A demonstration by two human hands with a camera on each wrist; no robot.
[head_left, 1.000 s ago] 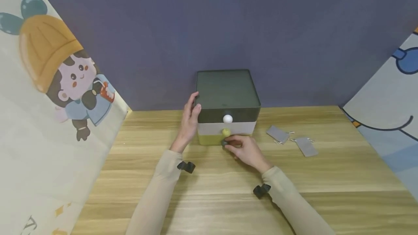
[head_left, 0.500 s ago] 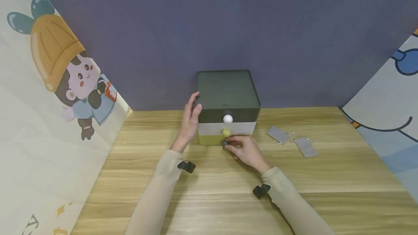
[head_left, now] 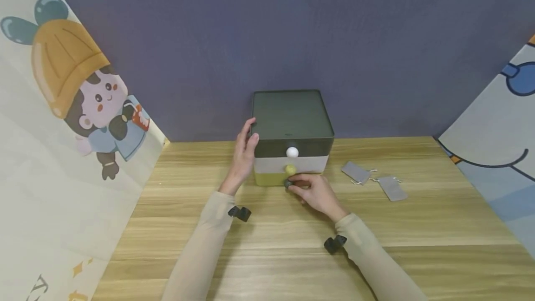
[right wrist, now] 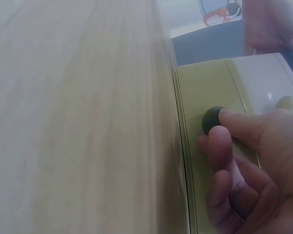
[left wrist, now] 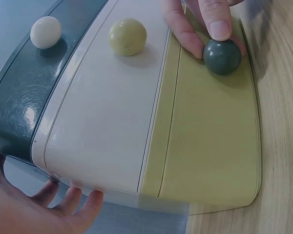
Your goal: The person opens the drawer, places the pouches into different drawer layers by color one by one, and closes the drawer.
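Observation:
A small three-tier drawer box [head_left: 292, 113] stands by the back wall, with a dark green top tier, a white middle drawer [left wrist: 100, 117] and a yellow-green bottom drawer [left wrist: 210, 141]. My left hand [head_left: 241, 160] rests against the box's left side, fingers extended along it and thumb near the front edge. With thumb and fingertips, my right hand [head_left: 316, 193] pinches the round dark green knob [left wrist: 222, 57] on the bottom drawer. The bottom drawer looks flush with the tiers above. Above it sit a yellow knob [left wrist: 128, 37] and a white knob [head_left: 292, 152].
Two grey drawstring pouches lie right of the box: one pouch [head_left: 355, 172] nearer it, the other pouch [head_left: 392, 188] farther right. The wood-grain table [head_left: 276, 259] extends toward me. A dark blue wall [head_left: 288, 27] rises close behind the box.
Both hands keep their places on the box and the knob. Only a slight shift of the head view shows; the drawers look unmoved.

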